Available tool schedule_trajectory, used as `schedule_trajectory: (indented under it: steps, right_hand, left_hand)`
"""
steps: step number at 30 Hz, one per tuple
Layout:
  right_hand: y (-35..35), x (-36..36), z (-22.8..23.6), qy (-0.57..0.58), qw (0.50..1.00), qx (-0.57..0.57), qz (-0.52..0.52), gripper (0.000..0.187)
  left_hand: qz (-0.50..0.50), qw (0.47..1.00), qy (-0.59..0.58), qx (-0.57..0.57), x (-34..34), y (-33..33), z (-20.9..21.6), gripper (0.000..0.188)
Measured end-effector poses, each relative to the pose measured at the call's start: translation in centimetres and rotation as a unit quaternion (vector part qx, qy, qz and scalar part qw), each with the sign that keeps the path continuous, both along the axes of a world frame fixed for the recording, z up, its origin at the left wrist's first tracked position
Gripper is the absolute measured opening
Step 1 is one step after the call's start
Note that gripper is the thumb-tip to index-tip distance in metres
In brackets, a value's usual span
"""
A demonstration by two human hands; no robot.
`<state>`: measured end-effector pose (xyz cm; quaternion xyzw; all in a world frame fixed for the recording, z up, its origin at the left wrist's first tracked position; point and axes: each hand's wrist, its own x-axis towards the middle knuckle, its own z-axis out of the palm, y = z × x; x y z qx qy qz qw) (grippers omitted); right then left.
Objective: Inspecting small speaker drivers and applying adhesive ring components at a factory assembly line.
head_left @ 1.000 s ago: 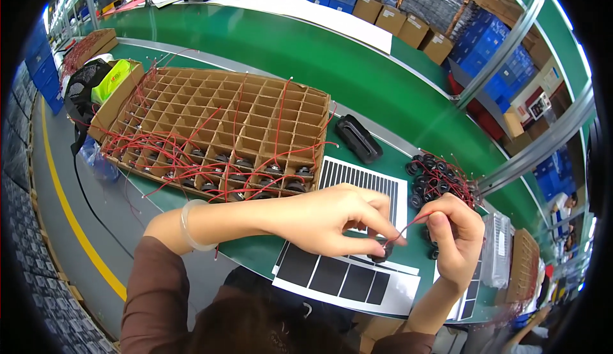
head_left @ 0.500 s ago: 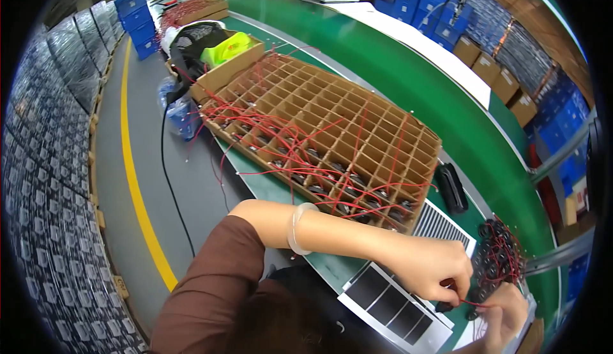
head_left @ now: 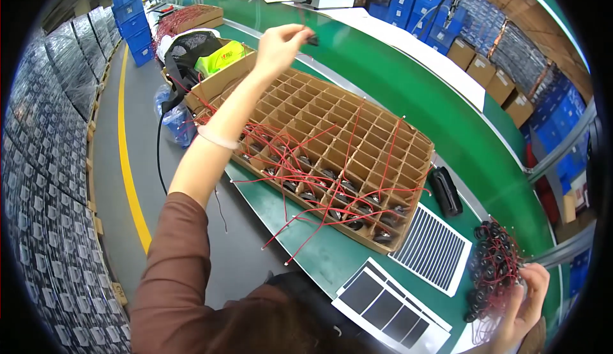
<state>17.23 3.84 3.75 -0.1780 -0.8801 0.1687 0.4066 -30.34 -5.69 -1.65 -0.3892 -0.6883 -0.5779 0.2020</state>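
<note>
My left hand (head_left: 281, 51) is raised over the far left part of a cardboard box with a grid of dividers (head_left: 332, 108). Its thumb and fingers pinch a small black part (head_left: 312, 40), whose exact kind is too small to tell. Black round parts with long red wires lie in the cells along the box's near side; many farther cells show bare cardboard. At the lower right, my right hand (head_left: 527, 303) is at the edge of a heap of black ring-shaped parts with red wires (head_left: 490, 268). Its thumb and curved fingers stand apart.
A striped white sheet (head_left: 434, 248) and a sheet with dark panels (head_left: 389, 306) lie on the green table near the heap. A black pouch (head_left: 446, 191) rests right of the box. Behind runs a green conveyor belt (head_left: 383, 67). Blue crates (head_left: 133, 19) stand at the far left.
My left hand has swung from beside my right hand up and left over the box, carrying the black part. The right hand has shifted slightly right and up, beside the heap.
</note>
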Motion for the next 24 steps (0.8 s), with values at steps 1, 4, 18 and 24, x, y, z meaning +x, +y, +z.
schedule_trajectory:
  steps: [1,4,18,24]
  right_hand:
    - [-0.5,0.3,0.2,0.000,1.000,0.007,-0.013,0.016]
    - [-0.2,0.0,0.0,-0.022,0.999,-0.032,-0.008,0.017]
    - [0.1,-0.3,-0.2,-0.069,0.996,-0.060,-0.007,0.017]
    - [0.2,-0.2,-0.1,-0.078,0.995,-0.066,-0.001,0.017]
  left_hand:
    - [-0.006,1.000,0.009,-0.009,-1.1,0.1,-0.9,0.017]
    - [0.006,0.998,-0.019,-0.059,-4.3,-1.4,-3.8,0.017]
    - [0.039,0.950,-0.135,-0.278,-6.0,-4.2,-4.8,0.016]
    - [0.040,0.935,-0.128,-0.329,-5.3,-3.8,-3.2,0.015]
